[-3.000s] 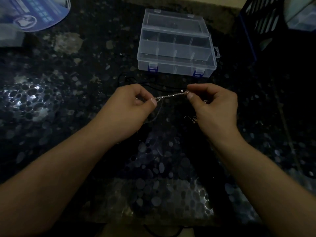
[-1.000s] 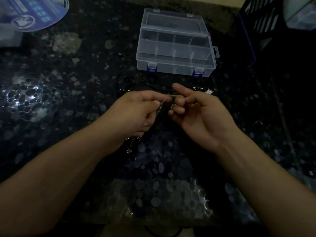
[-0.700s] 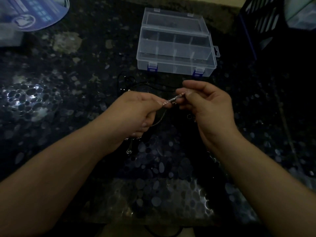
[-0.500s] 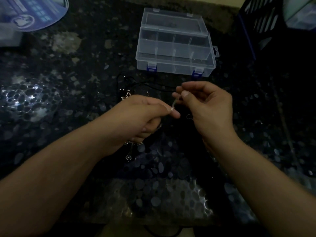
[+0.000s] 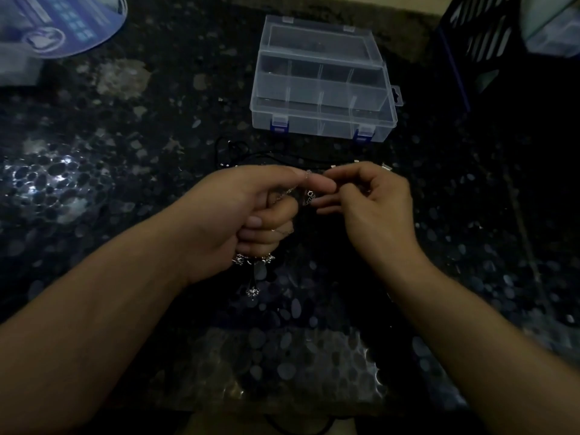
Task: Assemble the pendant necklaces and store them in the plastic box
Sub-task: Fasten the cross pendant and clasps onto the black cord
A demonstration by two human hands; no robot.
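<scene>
From my head camera, my left hand (image 5: 238, 211) is curled into a loose fist over the middle of the dark speckled stone surface (image 5: 94, 171), its thumb and forefinger pinching a thin silver chain (image 5: 287, 193) at the top. The chain runs down through my curled fingers, and small silver star-shaped pendants (image 5: 252, 291) hang out below the fist, close above the surface. My right hand (image 5: 370, 202) meets the left fingertip to fingertip; its thumb and forefinger are pinched on the chain's free end, where a tiny clasp (image 5: 310, 193) shows between the two hands, while the other fingers curl under. Thin black cords (image 5: 270, 155) lie on the surface just beyond my hands. Past them, toward the far edge, stands the clear plastic box with blue latches (image 5: 323, 120), its lid tipped open and its divided compartments showing. A blue printed packet (image 5: 62, 23) sits at the far left corner and a dark slotted basket (image 5: 477, 42) at the far right corner.
</scene>
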